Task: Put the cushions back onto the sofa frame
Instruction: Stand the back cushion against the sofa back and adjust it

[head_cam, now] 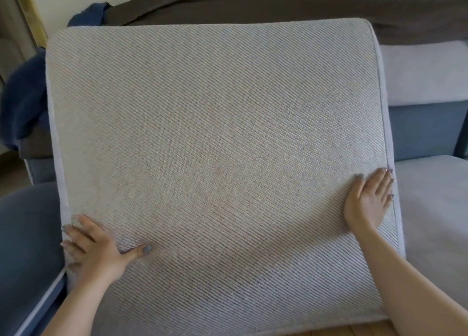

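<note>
Cushion [215, 145] — leaning tilted over the sofa frame [425, 130], beside the neighbour cushion [430, 209] already lying flat. Gripping its left edge with the left hand [96, 249], fingers curling round; pressing the right hand [367, 201] flat, fingers straight. Probably seating it — next, lowering and pushing back. Showing no readable writing.

Cushion [215, 145] before sofa [428, 133]
left hand [93, 247] at its left edge; right hand [367, 201] at its right edge; blanket [253, 9] behind, atop the sofa
</note>
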`<state>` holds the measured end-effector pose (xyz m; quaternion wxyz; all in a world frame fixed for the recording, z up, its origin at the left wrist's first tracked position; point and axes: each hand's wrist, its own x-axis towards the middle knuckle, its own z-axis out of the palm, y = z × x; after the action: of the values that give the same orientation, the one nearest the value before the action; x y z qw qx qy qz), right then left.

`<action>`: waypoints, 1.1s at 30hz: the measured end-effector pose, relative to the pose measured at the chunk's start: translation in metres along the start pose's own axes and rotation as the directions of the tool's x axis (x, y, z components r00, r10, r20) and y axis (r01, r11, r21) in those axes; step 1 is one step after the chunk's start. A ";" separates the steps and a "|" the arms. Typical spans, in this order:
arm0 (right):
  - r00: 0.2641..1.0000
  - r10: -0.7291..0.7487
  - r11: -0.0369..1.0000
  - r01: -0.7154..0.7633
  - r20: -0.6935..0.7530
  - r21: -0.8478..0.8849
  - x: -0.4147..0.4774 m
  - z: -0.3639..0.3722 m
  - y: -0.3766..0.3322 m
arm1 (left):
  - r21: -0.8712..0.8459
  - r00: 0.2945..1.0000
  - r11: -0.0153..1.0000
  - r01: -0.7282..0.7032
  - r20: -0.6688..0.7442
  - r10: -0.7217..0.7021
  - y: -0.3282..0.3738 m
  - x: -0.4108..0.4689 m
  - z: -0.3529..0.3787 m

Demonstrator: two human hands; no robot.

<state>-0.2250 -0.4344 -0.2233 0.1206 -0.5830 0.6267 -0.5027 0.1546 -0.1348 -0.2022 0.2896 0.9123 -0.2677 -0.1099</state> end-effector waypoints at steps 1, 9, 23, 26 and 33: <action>1.000 0.009 1.000 -0.009 -0.011 0.010 -0.002 0.001 0.002 | -0.001 1.000 1.000 0.001 -0.004 -0.001 0.000 0.000 0.001; 0.990 0.100 0.992 -0.091 -0.096 0.090 -0.022 0.003 0.019 | -0.025 1.000 1.000 -0.005 -0.012 0.005 -0.002 -0.002 0.002; 0.991 0.114 0.989 -0.106 -0.073 0.101 -0.062 0.013 0.023 | -0.002 0.997 1.000 -0.030 -0.065 0.030 -0.005 -0.001 0.006; 0.999 0.012 0.999 -0.010 -0.037 0.039 -0.074 0.020 0.016 | -0.002 0.997 0.999 -0.034 -0.074 0.033 -0.005 -0.001 0.006; 0.998 -0.053 0.998 0.054 -0.044 0.028 -0.097 0.025 0.006 | 0.032 0.995 0.998 -0.047 -0.089 0.049 -0.006 -0.001 0.006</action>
<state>-0.1823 -0.3651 -0.2815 0.1018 -0.5867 0.6060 -0.5274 0.1549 -0.1327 -0.2104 0.2902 0.9139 -0.2779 -0.0580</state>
